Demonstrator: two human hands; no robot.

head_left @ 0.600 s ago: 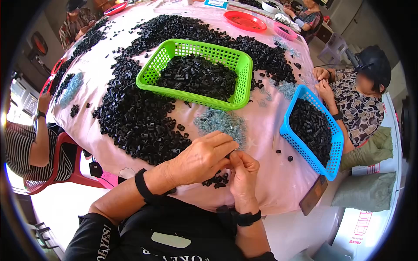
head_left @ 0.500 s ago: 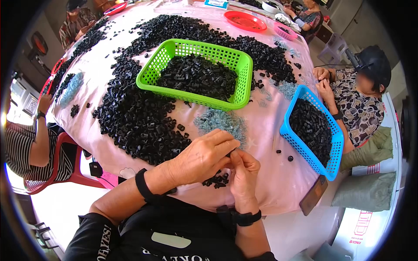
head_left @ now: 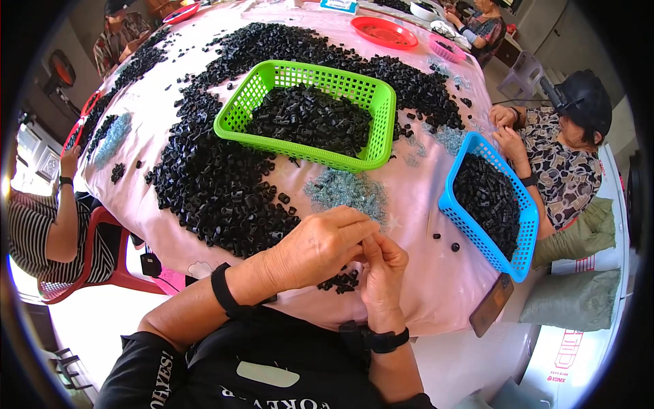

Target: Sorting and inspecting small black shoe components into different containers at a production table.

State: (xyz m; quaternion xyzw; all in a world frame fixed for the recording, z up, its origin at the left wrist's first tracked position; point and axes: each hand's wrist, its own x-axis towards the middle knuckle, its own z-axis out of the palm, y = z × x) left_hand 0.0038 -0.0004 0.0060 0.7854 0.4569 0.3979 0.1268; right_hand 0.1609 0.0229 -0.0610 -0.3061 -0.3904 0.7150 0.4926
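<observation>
My left hand (head_left: pixel 319 247) and my right hand (head_left: pixel 385 271) meet at their fingertips above the near edge of the table, both closed in a pinch. Between them is a small black plastic part, now almost wholly hidden by the fingers. Just beyond the fingertips lies a heap of small clear bluish pieces (head_left: pixel 346 192). A large pile of black plastic parts (head_left: pixel 228 198) spreads to the left and far side. Under my hands a few more black parts (head_left: pixel 340 281) lie on the pink cloth. A green basket (head_left: pixel 300 151) behind the clear heap holds many such parts.
A blue basket (head_left: pixel 477 228) of black parts stands at the right, with a phone (head_left: pixel 491 305) by the table's edge. One person (head_left: pixel 562 157) works at the right; others sit left and far. A red tray (head_left: pixel 383 33) lies at the back.
My fingertips have closed further over the black part, which showed between them before and is now covered. The left hand's fingers have shifted slightly; the baskets and piles stay put.
</observation>
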